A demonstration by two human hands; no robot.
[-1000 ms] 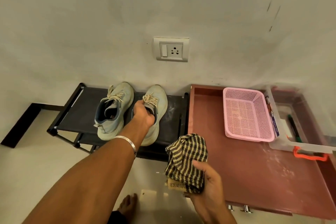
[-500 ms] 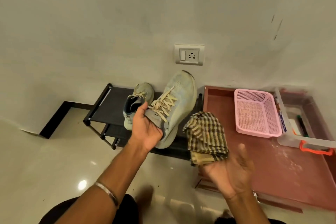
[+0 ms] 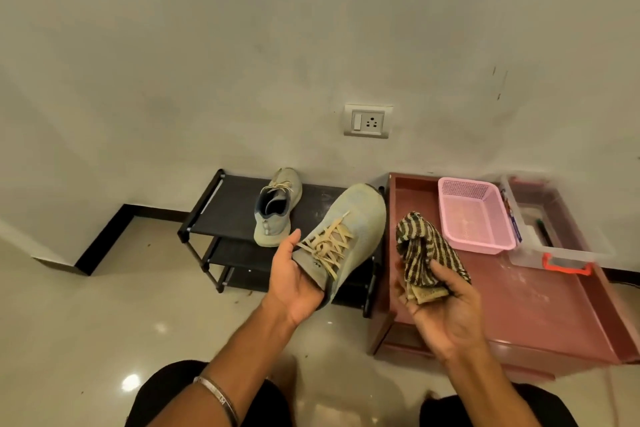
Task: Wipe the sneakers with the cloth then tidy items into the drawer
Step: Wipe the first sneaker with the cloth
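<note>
The left hand (image 3: 298,282) holds 1 sneaker (image 3: 346,236) by its heel end, palm up, thumb along the near side and fingers hidden beneath the sole; the shoe is lifted off the rack, toe pointing away toward the wall, beige laces uppermost. The right hand (image 3: 446,302) grips a bunched checked cloth (image 3: 424,253), thumb pressing the folds into the palm, the cloth's upper end standing free above the fingers. Cloth and held sneaker are near each other but apart.

The second sneaker (image 3: 275,210) rests on the top shelf of the black shoe rack (image 3: 228,204), close to the shelf's back edge and left of its middle, toe toward the wall. The held shoe covers the right end of that shelf from this view.

To the right of the rack, just beside it, stands a reddish-brown drawer unit (image 3: 540,305) with a raised rim around its top. A pink mesh basket (image 3: 474,218) sits at the top's back edge, and a clear plastic box (image 3: 554,218) with an orange handle sits in the back right corner, touching or just beside the basket; dark pen-like items lie inside, too small to name. The cloth partly hides the top's left edge.

A wall socket (image 3: 368,121) is set in the wall above. A metal bangle (image 3: 218,399) circles the left forearm.
</note>
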